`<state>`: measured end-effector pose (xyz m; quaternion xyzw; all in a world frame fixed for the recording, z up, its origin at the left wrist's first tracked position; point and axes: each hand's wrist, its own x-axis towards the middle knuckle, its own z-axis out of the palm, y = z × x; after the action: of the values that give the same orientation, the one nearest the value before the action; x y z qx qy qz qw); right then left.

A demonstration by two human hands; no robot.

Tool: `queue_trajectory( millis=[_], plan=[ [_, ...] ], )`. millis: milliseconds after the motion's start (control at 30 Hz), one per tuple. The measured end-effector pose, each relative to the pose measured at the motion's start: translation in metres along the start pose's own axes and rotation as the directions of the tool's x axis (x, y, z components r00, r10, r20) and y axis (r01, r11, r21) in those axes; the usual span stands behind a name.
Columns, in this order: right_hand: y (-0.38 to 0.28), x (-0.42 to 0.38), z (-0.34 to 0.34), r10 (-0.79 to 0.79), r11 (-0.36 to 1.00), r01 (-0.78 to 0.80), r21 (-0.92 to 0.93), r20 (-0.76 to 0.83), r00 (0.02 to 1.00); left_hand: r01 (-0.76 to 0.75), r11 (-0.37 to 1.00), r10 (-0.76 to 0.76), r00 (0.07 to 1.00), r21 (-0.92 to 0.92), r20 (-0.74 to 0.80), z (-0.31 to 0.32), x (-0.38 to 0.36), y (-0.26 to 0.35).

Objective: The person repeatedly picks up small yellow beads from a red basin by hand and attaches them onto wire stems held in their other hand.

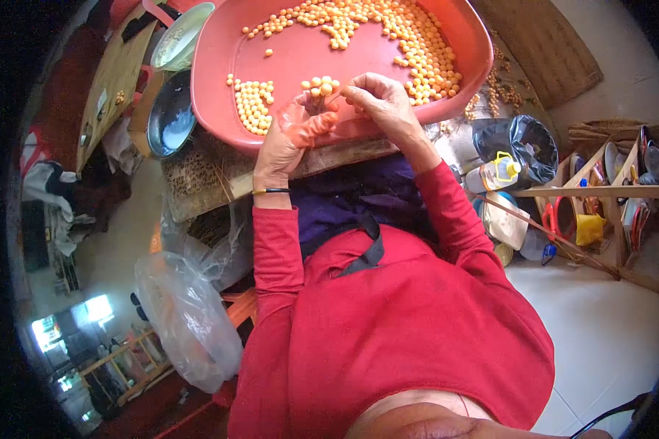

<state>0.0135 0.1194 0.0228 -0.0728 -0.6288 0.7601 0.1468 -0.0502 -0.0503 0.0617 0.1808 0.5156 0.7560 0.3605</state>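
Head camera, looking straight down my chest and red sleeves. My left hand [294,135] is raised at the near rim of a large red tray [300,55], palm up and fingers curled into a loose cup. A small cluster of orange-yellow balls [321,85] sits on my fingertips, just over the tray's near edge. A thin dark bangle [271,192] circles that wrist.

My right hand [379,102] is just beside the left, almost touching it. Its thumb and first fingers are pinched together toward the cluster; whether they grip a ball or something thinner, I cannot tell, since the pinch is too small to read.

Inside the tray, many more of the same balls [410,36] are spread along the far and right sides. A tighter patch of them [252,102] lies near the tray's near-left corner, close to my left hand. The tray rests on a rough wooden board [344,154], which shows below the near rim.

Left of the tray sit a dark metal bowl [170,117] and, beyond it, a pale plate [183,33]. By my left elbow hangs a crumpled clear plastic bag [190,314]. To the right, on the floor, stand a bin lined with a black bag [523,146] and a clear bottle with a yellow cap [494,174], next to a wooden rack [608,192].
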Motion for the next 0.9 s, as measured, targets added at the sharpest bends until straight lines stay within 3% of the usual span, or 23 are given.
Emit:
queue_trajectory(
  millis=[200, 367, 500, 567, 600, 667, 700, 833, 900],
  plan=[
    [0.004, -0.007, 0.001, -0.078, 0.996, 0.078, -0.036, -0.021, 0.997, -0.002, 0.994, 0.017, 0.989, 0.106, -0.149, -0.005, 0.008, -0.016],
    [0.001, -0.01, 0.001, -0.128, 0.987, 0.119, -0.111, -0.071, 0.989, -0.069, 0.987, 0.09, 0.985, 0.143, -0.15, -0.001, 0.014, -0.022],
    [0.0, 0.005, -0.015, -0.26, 0.93, 0.243, -0.275, -0.029, 0.965, -0.083, 0.983, 0.113, 0.976, 0.162, -0.186, 0.002, 0.011, -0.017],
    [-0.008, 0.02, -0.033, -0.464, 0.674, 0.315, -0.668, -0.052, 0.884, -0.089, 0.988, 0.112, 0.976, 0.125, -0.186, 0.002, 0.012, -0.02],
    [-0.007, 0.026, -0.041, -0.466, 0.672, 0.317, -0.669, -0.05, 0.883, -0.096, 0.991, 0.113, 0.976, 0.094, -0.188, 0.001, 0.012, -0.021],
    [-0.003, 0.036, -0.055, -0.62, 0.175, 0.097, -0.98, -0.033, 0.784, -0.117, 0.993, 0.12, 0.973, 0.031, -0.194, 0.0, 0.014, -0.023],
    [-0.003, 0.04, -0.059, -0.623, 0.173, 0.103, -0.98, -0.028, 0.781, -0.123, 0.992, 0.127, 0.972, 0.031, -0.196, 0.0, 0.014, -0.022],
    [-0.003, 0.05, -0.068, -0.456, -0.152, 0.015, -0.988, 0.084, 0.886, -0.136, 0.989, 0.145, 0.959, 0.053, -0.245, 0.005, 0.014, -0.023],
    [-0.002, 0.049, -0.07, -0.454, -0.102, 0.055, -0.993, 0.096, 0.886, -0.132, 0.99, 0.142, 0.955, 0.058, -0.259, 0.007, 0.014, -0.024]
  ],
)
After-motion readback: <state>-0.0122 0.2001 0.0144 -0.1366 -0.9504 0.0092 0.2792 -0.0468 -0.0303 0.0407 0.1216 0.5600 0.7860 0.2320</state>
